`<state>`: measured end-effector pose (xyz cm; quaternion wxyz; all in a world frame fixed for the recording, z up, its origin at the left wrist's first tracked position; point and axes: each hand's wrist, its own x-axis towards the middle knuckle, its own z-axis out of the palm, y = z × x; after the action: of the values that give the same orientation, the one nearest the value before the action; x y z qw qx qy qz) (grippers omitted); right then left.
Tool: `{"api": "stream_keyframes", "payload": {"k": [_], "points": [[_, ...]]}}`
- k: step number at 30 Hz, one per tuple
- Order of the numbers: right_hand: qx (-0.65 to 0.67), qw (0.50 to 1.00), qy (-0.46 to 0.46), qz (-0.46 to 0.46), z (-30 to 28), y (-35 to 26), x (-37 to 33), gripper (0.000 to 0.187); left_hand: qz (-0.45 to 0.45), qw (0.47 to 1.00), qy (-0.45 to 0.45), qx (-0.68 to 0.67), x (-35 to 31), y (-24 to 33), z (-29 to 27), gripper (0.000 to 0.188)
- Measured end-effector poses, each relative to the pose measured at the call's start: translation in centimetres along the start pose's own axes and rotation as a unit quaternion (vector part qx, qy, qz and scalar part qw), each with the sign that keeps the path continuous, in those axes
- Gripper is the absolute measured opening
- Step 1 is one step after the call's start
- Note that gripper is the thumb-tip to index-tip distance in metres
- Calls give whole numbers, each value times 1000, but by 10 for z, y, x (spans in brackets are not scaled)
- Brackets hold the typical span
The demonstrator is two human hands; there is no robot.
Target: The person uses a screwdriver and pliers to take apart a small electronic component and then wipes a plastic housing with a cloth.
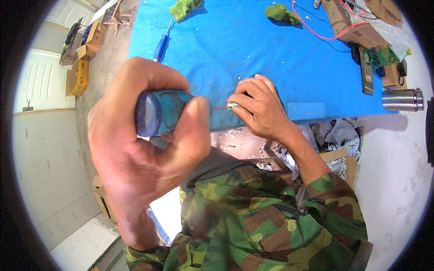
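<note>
My left hand [124,158] is closed around the thick blue-teal handle of a screwdriver [172,108], close to the camera. Its thin shaft points right, toward my right hand [262,106]. There, thumb and fingers pinch a small whitish metal-looking piece [233,105] at the shaft's tip. Whether the tip sits inside that piece or only touches it I cannot tell. Both hands are over the near edge of a table spread with blue cloth [212,54].
A second blue-handled screwdriver [161,47] lies at the far left, beside a green rag [184,8]. Another green rag [282,15] and a red cable [316,36] lie farther right. A steel cup [401,99], a dark flat device [366,74] and cardboard boxes [357,34] line the right side.
</note>
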<state>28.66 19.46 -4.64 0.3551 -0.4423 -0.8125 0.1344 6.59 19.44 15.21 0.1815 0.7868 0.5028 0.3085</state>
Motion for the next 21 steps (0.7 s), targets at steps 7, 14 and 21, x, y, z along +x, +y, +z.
{"api": "stream_keyframes", "payload": {"k": [7,14,21], "points": [[10,999,-36,23,-14,-5,4,26,-26,999,8,-30,0,8,5,12],[206,976,-5,-76,-61,-60,63,48,21,999,36,-1,-1,8,8,15],[350,936,9,21,-55,-97,87,43,114,989,61,74,-4,5,6,23]]}}
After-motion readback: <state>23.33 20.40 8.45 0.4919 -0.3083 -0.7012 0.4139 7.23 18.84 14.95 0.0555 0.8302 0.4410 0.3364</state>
